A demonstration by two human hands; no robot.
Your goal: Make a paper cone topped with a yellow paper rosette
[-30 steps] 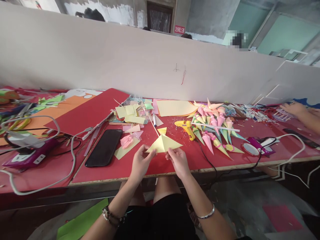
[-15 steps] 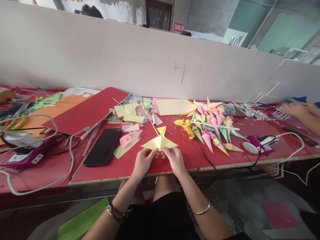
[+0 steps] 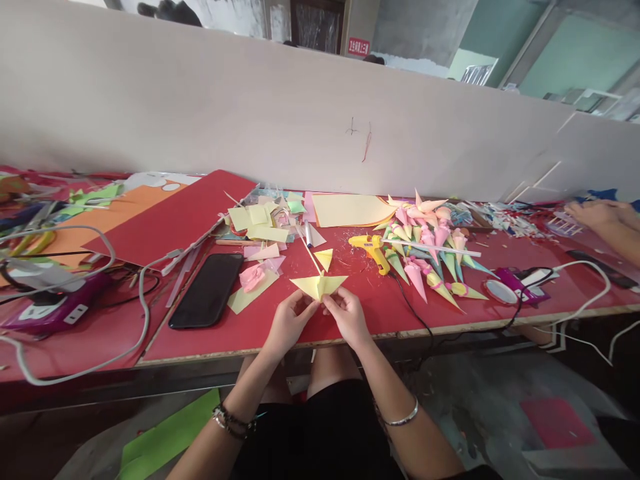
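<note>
Both my hands pinch a folded piece of pale yellow paper (image 3: 311, 285) above the front of the red table. My left hand (image 3: 290, 321) grips its lower left part and my right hand (image 3: 347, 316) its lower right, thumbs close together. The paper spreads out to both sides in two points. Just beyond it lie a small yellow paper triangle (image 3: 324, 258) and a thin white stick (image 3: 312, 255). A yellow glue gun (image 3: 371, 248) rests to the right, and a crumpled pink piece (image 3: 252, 277) to the left.
A black phone (image 3: 206, 291) lies left of my hands. Pink, yellow and green paper cones (image 3: 425, 243) are heaped at right. Paper scraps (image 3: 257, 223) and a red sheet (image 3: 173, 217) are behind. Power strips (image 3: 57, 303) with cables sit at the sides; another person's hands (image 3: 597, 212) are far right.
The yellow paper's side points have drawn in and tilted upward, making it narrower between my hands. The small triangle beyond it now shows apart from it.
</note>
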